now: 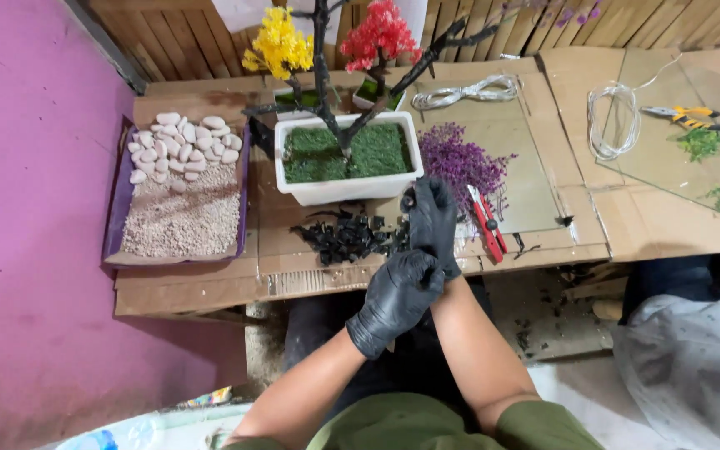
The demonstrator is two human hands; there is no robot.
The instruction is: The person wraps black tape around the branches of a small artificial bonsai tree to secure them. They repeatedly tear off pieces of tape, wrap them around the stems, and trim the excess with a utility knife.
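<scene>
While both gloved hands meet above the cardboard worktop's (210, 283) near edge, the right hand (432, 221) pinches a small black piece (408, 200); the left hand (397, 296) clasps its wrist. Likely light and stiff, best held by its sides.

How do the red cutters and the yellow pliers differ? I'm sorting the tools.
The red cutters lie near the gloved hands, beside the purple sprigs; the yellow pliers lie far off to the right, by a wire coil. The cutters' handles are all red, the pliers' yellow and black. Both lie flat on cardboard, untouched.
</scene>
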